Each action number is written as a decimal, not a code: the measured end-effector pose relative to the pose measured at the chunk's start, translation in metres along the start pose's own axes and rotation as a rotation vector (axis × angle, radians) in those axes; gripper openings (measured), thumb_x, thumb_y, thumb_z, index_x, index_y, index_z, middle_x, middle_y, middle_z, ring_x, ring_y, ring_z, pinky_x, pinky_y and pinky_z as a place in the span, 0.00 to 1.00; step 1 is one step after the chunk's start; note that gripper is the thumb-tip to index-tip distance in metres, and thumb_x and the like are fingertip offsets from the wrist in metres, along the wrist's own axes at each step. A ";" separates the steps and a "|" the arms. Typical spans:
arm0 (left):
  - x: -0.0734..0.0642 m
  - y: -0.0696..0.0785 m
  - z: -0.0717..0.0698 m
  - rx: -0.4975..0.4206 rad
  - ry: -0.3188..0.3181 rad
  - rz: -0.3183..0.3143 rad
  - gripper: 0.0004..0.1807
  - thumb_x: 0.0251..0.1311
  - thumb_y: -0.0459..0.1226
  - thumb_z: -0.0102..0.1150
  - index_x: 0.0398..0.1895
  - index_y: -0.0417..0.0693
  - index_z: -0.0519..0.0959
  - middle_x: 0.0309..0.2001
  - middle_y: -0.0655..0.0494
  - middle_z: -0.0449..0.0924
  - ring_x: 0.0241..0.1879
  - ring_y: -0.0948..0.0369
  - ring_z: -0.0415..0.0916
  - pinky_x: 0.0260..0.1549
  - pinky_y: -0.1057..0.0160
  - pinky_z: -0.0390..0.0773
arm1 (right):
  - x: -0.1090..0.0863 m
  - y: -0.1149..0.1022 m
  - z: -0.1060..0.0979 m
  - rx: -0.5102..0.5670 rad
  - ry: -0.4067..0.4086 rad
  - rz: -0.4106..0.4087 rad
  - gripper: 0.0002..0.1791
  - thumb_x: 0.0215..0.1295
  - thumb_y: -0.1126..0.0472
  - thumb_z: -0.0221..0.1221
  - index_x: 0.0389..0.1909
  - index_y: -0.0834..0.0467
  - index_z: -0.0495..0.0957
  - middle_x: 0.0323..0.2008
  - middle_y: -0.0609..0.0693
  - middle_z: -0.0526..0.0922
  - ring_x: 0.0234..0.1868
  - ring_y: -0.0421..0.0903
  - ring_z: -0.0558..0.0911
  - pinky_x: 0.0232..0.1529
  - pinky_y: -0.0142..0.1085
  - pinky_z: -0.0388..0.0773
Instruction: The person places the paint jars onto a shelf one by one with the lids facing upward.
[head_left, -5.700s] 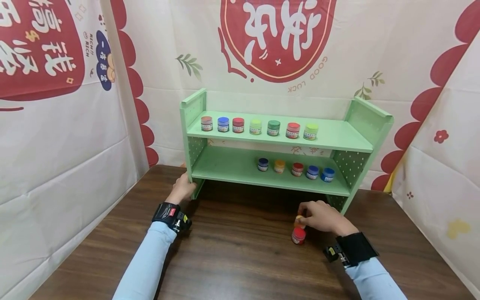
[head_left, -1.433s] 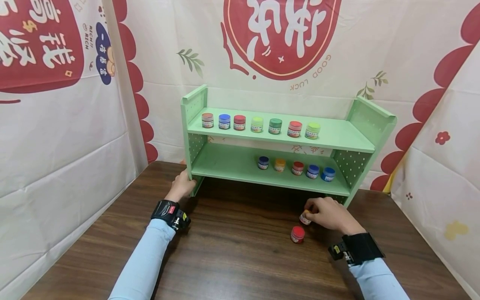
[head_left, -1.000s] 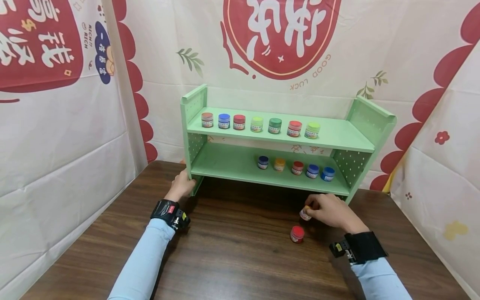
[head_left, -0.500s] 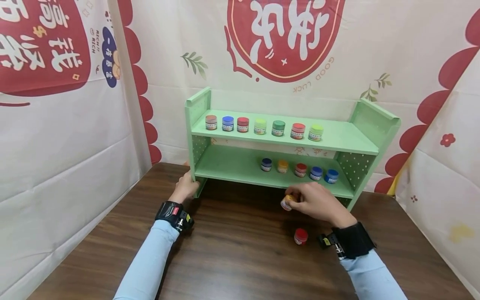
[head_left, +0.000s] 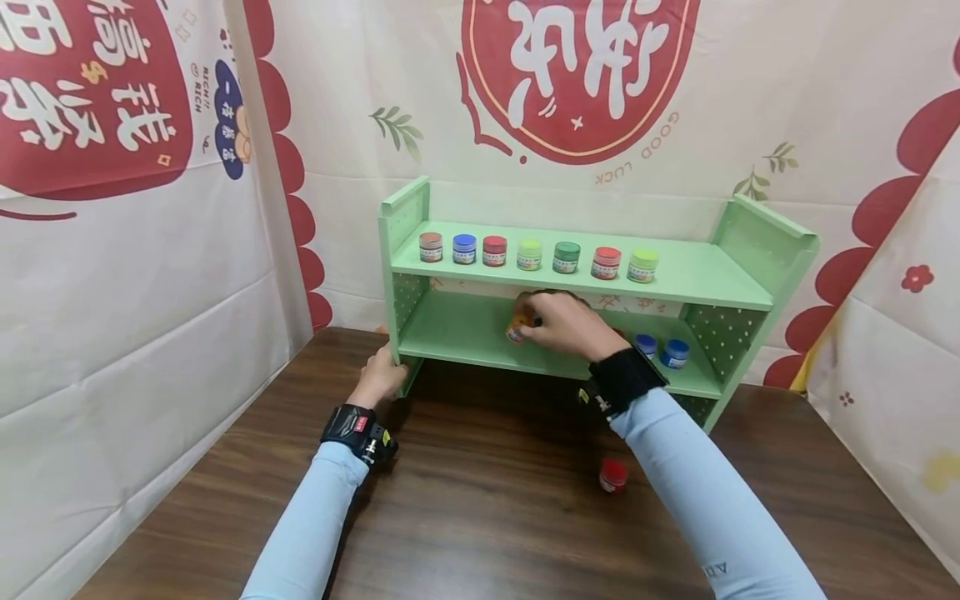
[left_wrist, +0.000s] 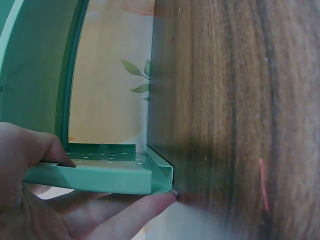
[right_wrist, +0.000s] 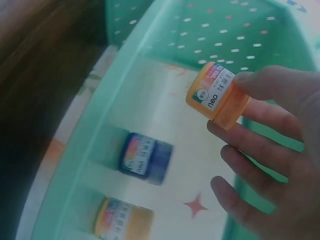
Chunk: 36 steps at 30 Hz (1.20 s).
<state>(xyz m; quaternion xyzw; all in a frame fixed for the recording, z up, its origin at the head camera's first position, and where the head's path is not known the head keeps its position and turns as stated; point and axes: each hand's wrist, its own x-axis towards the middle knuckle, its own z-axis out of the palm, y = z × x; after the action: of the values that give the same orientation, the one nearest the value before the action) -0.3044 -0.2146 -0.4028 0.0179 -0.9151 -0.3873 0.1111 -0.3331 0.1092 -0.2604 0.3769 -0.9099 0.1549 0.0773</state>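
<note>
My right hand [head_left: 566, 325] pinches an orange paint jar [right_wrist: 215, 92] between thumb and fingers, over the lower board of a green two-tier shelf [head_left: 450, 329]. In the right wrist view the jar is tilted, with a dark blue paint jar [right_wrist: 145, 157] and a yellow-orange paint jar [right_wrist: 125, 220] beside it on the board. The head view has both of these hidden behind the hand. At the shelf's lower left end, my left hand [head_left: 378, 379] grips the side panel [left_wrist: 95, 177], thumb on one face and fingers on the other.
Several paint jars stand in a row on the upper board, from a brownish jar [head_left: 431, 247] to a light green jar [head_left: 642, 265]. Blue jars [head_left: 675, 354] stand at the lower right. A red paint jar [head_left: 612, 475] sits on the wooden table [head_left: 480, 517]. Printed cloth hangs behind.
My right hand has lifted the orange paint jar from near the red one on the table and carried it up and left to the lower board. The left hand keeps its grip.
</note>
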 end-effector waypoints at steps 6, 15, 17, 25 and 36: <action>-0.001 0.001 0.000 -0.003 0.009 -0.006 0.18 0.64 0.33 0.50 0.56 0.43 0.74 0.44 0.39 0.81 0.30 0.51 0.79 0.25 0.60 0.76 | 0.020 0.004 0.009 -0.045 -0.058 0.030 0.10 0.71 0.55 0.64 0.49 0.52 0.82 0.43 0.49 0.86 0.41 0.47 0.82 0.42 0.43 0.78; 0.001 0.004 0.002 0.022 0.017 0.006 0.18 0.62 0.33 0.50 0.55 0.43 0.75 0.43 0.42 0.81 0.38 0.47 0.79 0.39 0.49 0.79 | 0.033 0.010 0.018 -0.114 -0.039 0.077 0.11 0.70 0.56 0.64 0.50 0.53 0.81 0.43 0.50 0.85 0.42 0.50 0.79 0.48 0.47 0.75; 0.001 0.004 0.002 0.029 0.020 0.005 0.17 0.62 0.34 0.50 0.55 0.43 0.76 0.40 0.43 0.80 0.41 0.46 0.78 0.44 0.47 0.77 | 0.035 0.011 0.021 -0.116 -0.042 0.082 0.12 0.69 0.55 0.65 0.50 0.53 0.81 0.43 0.50 0.85 0.43 0.51 0.80 0.51 0.48 0.75; -0.002 0.002 0.003 0.016 0.012 -0.003 0.19 0.62 0.33 0.50 0.56 0.43 0.75 0.44 0.42 0.80 0.42 0.45 0.77 0.45 0.46 0.77 | 0.033 0.012 0.029 -0.116 -0.032 0.090 0.17 0.71 0.53 0.63 0.57 0.54 0.81 0.48 0.52 0.85 0.48 0.53 0.80 0.54 0.50 0.76; -0.002 0.000 0.000 0.004 -0.004 -0.010 0.16 0.64 0.33 0.50 0.55 0.43 0.74 0.32 0.45 0.76 0.28 0.50 0.78 0.32 0.56 0.75 | -0.041 -0.002 0.012 -0.089 0.259 -0.011 0.09 0.70 0.56 0.64 0.48 0.52 0.84 0.39 0.51 0.84 0.35 0.46 0.80 0.35 0.43 0.76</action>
<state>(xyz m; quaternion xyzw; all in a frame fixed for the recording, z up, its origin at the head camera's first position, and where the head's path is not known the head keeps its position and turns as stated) -0.3029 -0.2142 -0.4031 0.0219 -0.9160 -0.3860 0.1070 -0.3036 0.1308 -0.2820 0.3550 -0.8962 0.1615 0.2114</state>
